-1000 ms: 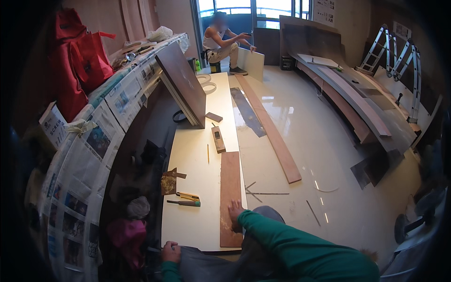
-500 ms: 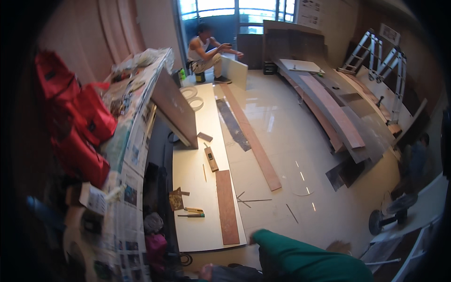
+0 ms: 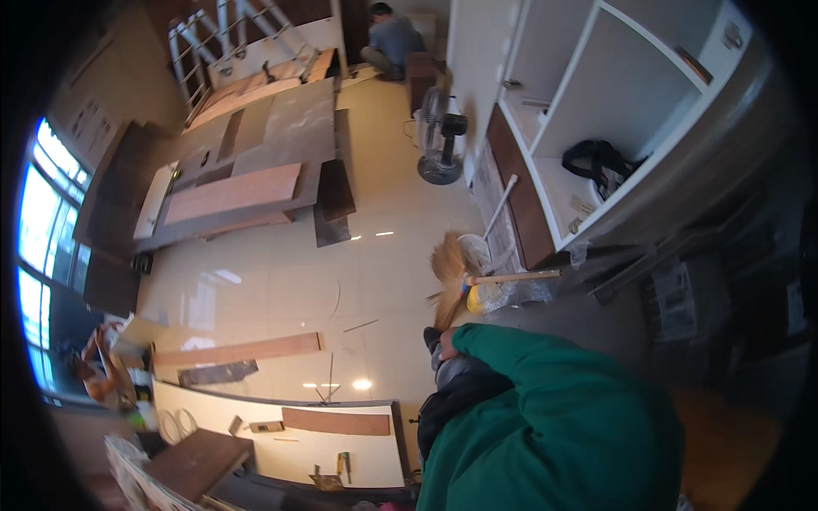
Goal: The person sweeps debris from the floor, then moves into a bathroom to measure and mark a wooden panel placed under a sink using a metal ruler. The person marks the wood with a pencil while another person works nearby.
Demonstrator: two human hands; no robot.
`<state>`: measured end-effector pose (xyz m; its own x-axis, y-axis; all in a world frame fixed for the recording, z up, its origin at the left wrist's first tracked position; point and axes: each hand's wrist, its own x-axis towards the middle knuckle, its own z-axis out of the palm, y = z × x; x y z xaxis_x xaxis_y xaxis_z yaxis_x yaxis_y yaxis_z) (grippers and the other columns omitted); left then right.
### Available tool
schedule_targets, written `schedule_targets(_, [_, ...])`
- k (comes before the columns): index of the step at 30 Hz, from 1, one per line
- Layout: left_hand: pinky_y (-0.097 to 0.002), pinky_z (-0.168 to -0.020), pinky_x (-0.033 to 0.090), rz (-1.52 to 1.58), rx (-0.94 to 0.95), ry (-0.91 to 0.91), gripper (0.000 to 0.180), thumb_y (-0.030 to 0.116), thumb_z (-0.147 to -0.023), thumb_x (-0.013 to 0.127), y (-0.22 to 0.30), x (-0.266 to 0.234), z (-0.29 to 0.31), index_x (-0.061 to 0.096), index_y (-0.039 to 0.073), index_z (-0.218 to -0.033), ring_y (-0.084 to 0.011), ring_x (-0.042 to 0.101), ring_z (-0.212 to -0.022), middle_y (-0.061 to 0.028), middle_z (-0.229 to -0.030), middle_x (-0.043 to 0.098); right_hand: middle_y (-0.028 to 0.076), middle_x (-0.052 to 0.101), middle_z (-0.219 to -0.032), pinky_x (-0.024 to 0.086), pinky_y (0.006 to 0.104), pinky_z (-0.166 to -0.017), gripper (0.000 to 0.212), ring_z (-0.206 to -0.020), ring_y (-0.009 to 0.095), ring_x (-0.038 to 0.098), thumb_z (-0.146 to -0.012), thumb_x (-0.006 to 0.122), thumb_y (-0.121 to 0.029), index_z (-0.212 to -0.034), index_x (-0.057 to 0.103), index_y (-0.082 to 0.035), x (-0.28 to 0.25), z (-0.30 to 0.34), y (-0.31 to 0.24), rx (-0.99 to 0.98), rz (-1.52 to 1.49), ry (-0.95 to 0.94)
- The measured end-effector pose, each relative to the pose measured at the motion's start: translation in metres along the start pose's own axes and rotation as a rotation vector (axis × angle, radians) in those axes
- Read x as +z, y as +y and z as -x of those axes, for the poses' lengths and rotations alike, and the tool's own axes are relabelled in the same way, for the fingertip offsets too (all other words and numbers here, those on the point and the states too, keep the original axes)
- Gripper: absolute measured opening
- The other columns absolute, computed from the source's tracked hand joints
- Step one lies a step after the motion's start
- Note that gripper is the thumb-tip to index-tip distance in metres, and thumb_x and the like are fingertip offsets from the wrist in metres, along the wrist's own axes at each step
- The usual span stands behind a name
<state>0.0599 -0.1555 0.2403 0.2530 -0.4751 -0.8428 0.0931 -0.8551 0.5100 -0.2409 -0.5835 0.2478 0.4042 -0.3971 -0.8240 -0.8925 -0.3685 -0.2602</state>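
We see an open white cabinet at right and, at lower left, a low white surface bearing a reddish plank; a straw broom is on the floor near the cabinet; wall sheets carry print too small for us to read; a black strapped bag sits in the cabinet's lower compartment; our right hand is near the bristles, its grip unclear; the left hand is out of view, its state unknown to us.
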Motion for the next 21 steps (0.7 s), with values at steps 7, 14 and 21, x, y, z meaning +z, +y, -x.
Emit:
schedule_targets(7, [-0.0436, -0.082, 0.055, -0.113, -0.061, -0.016, 0.047, 0.043, -0.099, 0.061, 0.054, -0.041, -0.004, 0.062, 0.01, -0.132, -0.029, 0.068, -0.107, -0.0131, -0.125, 0.067, 0.022, 0.072, -0.113, 0.051, 0.0448, -0.1, 0.067, -0.103, 0.038, 0.07, -0.097, 0.046, -0.061, -0.113, 0.074, -0.002, 0.109, 0.031, 0.153, 0.39, -0.334, 0.233])
schedule_targets(14, [-0.0428, -0.087, 0.054, 0.114, 0.046, 0.001, 0.044, 0.039, -0.102, 0.059, 0.211, 0.01, -0.036, 0.061, 0.011, -0.135, -0.0255, 0.067, -0.11, -0.0102, -0.129, 0.067, 0.026, 0.054, -0.147, 0.045, 0.0439, -0.113, 0.075, -0.134, 0.037, 0.055, -0.088, 0.066, -0.056, -0.142, 0.058, -0.004, 0.1, 0.087, 0.204, 0.627, -0.775, -0.015])
schedule_targets(21, [-0.0413, -0.091, 0.053, -0.357, 0.158, -0.098, 0.04, 0.039, -0.103, 0.056, 0.165, -0.013, -0.098, 0.066, 0.006, -0.124, -0.0241, 0.068, -0.109, -0.0176, -0.118, 0.071, 0.025, 0.06, -0.136, 0.044, 0.0486, -0.111, 0.06, -0.128, 0.041, 0.056, -0.088, 0.074, -0.026, -0.14, 0.055, -0.001, -0.044, 0.033, 0.29, 0.704, -0.739, 1.145])
